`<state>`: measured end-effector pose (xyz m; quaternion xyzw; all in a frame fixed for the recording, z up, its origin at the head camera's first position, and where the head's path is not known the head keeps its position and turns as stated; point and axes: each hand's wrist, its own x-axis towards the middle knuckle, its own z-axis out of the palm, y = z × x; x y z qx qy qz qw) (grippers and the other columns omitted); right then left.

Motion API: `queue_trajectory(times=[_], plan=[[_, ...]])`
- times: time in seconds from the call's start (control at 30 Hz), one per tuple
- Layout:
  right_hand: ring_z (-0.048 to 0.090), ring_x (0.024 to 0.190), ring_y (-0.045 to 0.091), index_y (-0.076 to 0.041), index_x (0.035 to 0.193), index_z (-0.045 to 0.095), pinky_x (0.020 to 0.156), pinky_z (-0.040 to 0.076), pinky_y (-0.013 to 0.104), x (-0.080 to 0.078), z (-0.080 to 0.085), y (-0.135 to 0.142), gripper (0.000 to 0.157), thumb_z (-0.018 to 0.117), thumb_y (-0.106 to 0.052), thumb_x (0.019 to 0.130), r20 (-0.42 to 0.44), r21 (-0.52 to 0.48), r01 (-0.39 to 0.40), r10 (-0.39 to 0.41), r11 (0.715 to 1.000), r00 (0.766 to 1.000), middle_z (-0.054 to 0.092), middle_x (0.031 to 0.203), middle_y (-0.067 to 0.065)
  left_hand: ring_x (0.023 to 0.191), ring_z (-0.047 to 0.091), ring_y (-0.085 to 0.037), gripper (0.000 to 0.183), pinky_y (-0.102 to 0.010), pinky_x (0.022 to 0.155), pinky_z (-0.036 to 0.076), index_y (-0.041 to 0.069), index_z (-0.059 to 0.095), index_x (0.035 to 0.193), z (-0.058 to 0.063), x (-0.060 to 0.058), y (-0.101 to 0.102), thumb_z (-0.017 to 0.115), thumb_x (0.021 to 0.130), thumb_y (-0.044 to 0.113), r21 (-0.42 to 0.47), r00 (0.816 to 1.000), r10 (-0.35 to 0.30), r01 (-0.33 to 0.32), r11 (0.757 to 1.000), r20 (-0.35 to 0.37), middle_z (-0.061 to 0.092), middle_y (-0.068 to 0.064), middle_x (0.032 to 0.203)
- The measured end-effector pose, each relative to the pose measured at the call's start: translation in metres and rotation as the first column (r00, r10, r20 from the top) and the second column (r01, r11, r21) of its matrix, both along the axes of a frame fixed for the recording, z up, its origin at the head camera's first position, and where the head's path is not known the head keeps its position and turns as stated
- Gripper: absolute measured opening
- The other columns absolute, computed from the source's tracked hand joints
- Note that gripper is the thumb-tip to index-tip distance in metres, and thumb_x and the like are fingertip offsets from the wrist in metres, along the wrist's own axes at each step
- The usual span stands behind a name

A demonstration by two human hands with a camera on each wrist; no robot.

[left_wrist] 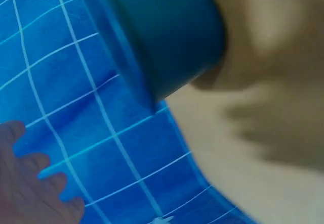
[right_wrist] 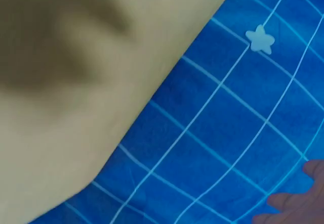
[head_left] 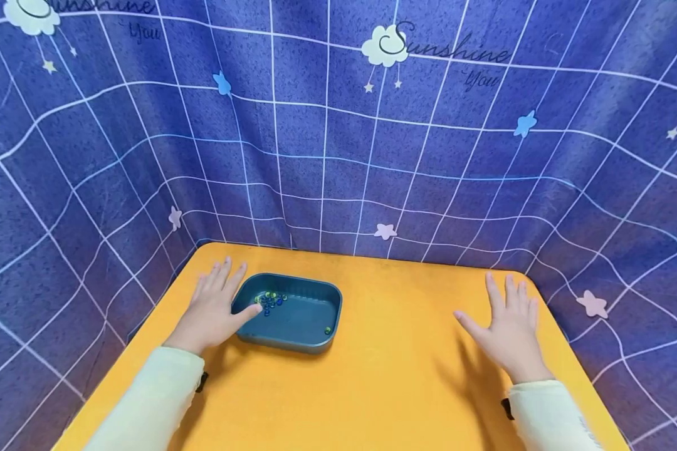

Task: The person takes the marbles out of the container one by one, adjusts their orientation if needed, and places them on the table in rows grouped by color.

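In the head view a dark blue-grey tray (head_left: 301, 285) sits on the left half of the orange table. Several small glass marbles (head_left: 268, 303), green-yellow and blue, cluster at its left end. A single marble (head_left: 328, 330) lies in its near right corner. My left hand (head_left: 211, 310) hovers at the tray's left edge with fingers spread and the thumb over the rim, holding nothing. Over the table's right side my right hand (head_left: 510, 332) is spread and holds nothing. The left wrist view shows the tray's outer wall (left_wrist: 172, 32) and the left fingertips (left_wrist: 55, 181).
The orange table (head_left: 395, 351) has rounded far corners. A blue curtain (head_left: 338, 150) with white grid lines, stars and clouds encloses its back and both sides. Pale sleeves (head_left: 152, 394) cover both forearms, and hand shadows fall on the tabletop.
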<state>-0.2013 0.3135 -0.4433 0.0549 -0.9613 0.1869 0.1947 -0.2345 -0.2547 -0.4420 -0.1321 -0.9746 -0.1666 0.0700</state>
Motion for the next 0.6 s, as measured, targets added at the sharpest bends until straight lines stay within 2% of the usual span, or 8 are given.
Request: queue_trajectory(times=[0.1, 0.17, 0.23, 0.3, 0.43, 0.6], plan=[[-0.002, 0.154, 0.048, -0.009, 0.165, 0.020, 0.118, -0.012, 0.066, -0.001, -0.005, -0.011, 0.100, 0.066, -0.061, 0.093, -0.011, -0.031, -0.035, 0.035, 0.999, 0.999, 0.012, 0.164, 0.034, 0.156, -0.007, -0.040, 0.098, -0.058, 0.122, -0.008, 0.018, 0.008, 0.167, -0.012, -0.004, -0.004, 0.049, 0.097, 0.073, 0.066, 1.000, -0.021, 0.020, 0.998, 0.017, -0.006, -0.014, 0.171], [0.004, 0.153, 0.048, -0.007, 0.164, 0.024, 0.119, -0.009, 0.065, -0.003, -0.009, -0.020, 0.097, 0.068, -0.058, 0.093, -0.023, -0.056, -0.069, 0.068, 0.996, 0.997, 0.016, 0.164, 0.032, 0.155, -0.005, -0.042, 0.096, -0.065, 0.120, 0.000, 0.022, 0.007, 0.168, -0.022, -0.006, -0.008, 0.050, 0.097, 0.071, 0.138, 0.999, -0.011, 0.004, 0.990, 0.051, -0.007, -0.011, 0.172], [0.010, 0.153, 0.048, -0.005, 0.162, 0.027, 0.120, -0.005, 0.064, -0.006, -0.014, -0.029, 0.095, 0.069, -0.054, 0.094, -0.040, -0.091, -0.104, 0.101, 0.990, 0.994, 0.019, 0.164, 0.030, 0.155, -0.002, -0.045, 0.093, -0.072, 0.117, 0.008, 0.024, 0.006, 0.168, -0.032, -0.009, -0.012, 0.049, 0.098, 0.070, 0.224, 0.996, 0.008, -0.028, 0.974, 0.091, -0.007, -0.008, 0.172], [0.016, 0.151, 0.049, -0.002, 0.160, 0.030, 0.121, 0.001, 0.064, -0.011, -0.018, -0.040, 0.092, 0.071, -0.050, 0.094, -0.060, -0.130, -0.142, 0.135, 0.981, 0.989, 0.023, 0.163, 0.029, 0.154, 0.001, -0.047, 0.090, -0.076, 0.113, 0.013, 0.026, 0.006, 0.167, -0.041, -0.011, -0.016, 0.047, 0.099, 0.069, 0.314, 0.990, 0.030, -0.072, 0.947, 0.138, -0.007, -0.007, 0.172], [0.023, 0.149, 0.047, -0.001, 0.158, 0.035, 0.118, 0.013, 0.065, -0.020, -0.028, -0.064, 0.085, 0.073, -0.042, 0.094, -0.078, -0.219, -0.205, 0.192, 0.954, 0.978, 0.031, 0.162, 0.024, 0.154, 0.005, -0.046, 0.086, -0.073, 0.115, 0.014, 0.027, 0.007, 0.167, -0.058, -0.015, -0.019, 0.044, 0.101, 0.067, 0.476, 0.975, 0.053, -0.153, 0.866, 0.217, -0.003, -0.009, 0.172], [0.028, 0.149, 0.040, -0.007, 0.158, 0.037, 0.119, 0.020, 0.062, -0.025, -0.039, -0.096, 0.079, 0.072, -0.041, 0.096, -0.033, -0.298, -0.260, 0.262, 0.919, 0.964, 0.036, 0.161, 0.017, 0.156, 0.008, -0.039, 0.080, -0.060, 0.122, 0.014, 0.022, 0.011, 0.167, -0.077, -0.019, -0.016, 0.046, 0.105, 0.057, 0.658, 0.954, 0.045, -0.239, 0.714, 0.297, 0.007, -0.012, 0.172]])
